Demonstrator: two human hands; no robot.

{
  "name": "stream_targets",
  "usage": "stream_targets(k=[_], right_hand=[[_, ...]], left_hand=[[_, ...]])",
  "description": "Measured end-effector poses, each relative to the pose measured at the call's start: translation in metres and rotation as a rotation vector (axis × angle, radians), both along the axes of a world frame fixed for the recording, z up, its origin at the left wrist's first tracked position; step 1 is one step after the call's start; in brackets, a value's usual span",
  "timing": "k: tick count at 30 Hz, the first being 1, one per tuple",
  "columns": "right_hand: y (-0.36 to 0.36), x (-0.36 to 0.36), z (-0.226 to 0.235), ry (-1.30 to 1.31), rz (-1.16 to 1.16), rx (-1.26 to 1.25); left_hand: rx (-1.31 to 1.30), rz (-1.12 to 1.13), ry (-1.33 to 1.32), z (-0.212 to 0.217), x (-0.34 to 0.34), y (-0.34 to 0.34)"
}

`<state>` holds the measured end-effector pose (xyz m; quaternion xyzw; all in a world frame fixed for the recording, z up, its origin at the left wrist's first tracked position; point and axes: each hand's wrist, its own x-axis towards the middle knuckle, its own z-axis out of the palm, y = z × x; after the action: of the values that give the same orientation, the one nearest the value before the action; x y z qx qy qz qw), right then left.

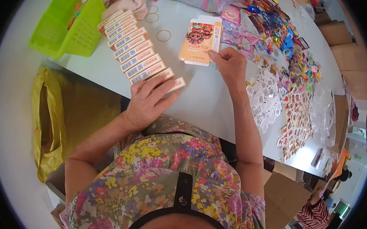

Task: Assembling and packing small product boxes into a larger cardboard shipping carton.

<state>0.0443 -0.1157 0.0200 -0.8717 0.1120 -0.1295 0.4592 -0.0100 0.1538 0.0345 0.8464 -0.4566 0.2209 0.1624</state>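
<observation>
The step in hand looks like handling a printed carton [199, 38] while minding a row of small boxes [125, 45]. The right hand [231, 67] pinches the carton's near corner between thumb and fingers; the carton lies on the table [201, 101], ahead and to the left of that hand, its end flaps unfolded. The left hand [147, 99] rests with spread fingers over the near end of the row, touching the last boxes; whether it grips one, I cannot tell. The next move seems to call for keeping that pinch light, so the card does not crease, and the left fingers steady, so the row does not slide.

Beyond the left hand lie loose rubber bands [163, 41], with a green basket [83, 38] farther to its left. White packets [264, 98] sit just right of the right wrist, and shiny packets [233, 30] crowd the carton's right side, leaving little room there.
</observation>
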Motion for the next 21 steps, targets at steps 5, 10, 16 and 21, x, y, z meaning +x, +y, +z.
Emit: stream_targets(k=[5,10,16,21], right_hand=[[-0.019,-0.004,-0.012,-0.098,0.086,0.341],[-0.020,-0.016,-0.027,-0.301,0.097,0.595],[-0.008,-0.122,0.012,-0.342,0.329,0.952],[-0.017,-0.181,0.003,-0.361,0.258,0.963]], left_hand=[[0.082,-0.023,-0.026,0.009,0.006,-0.006],[-0.006,-0.084,0.065,0.018,-0.006,-0.004],[-1.007,-0.453,1.602,0.023,0.015,-0.033],[-0.678,-0.766,2.055,0.017,0.013,-0.096]])
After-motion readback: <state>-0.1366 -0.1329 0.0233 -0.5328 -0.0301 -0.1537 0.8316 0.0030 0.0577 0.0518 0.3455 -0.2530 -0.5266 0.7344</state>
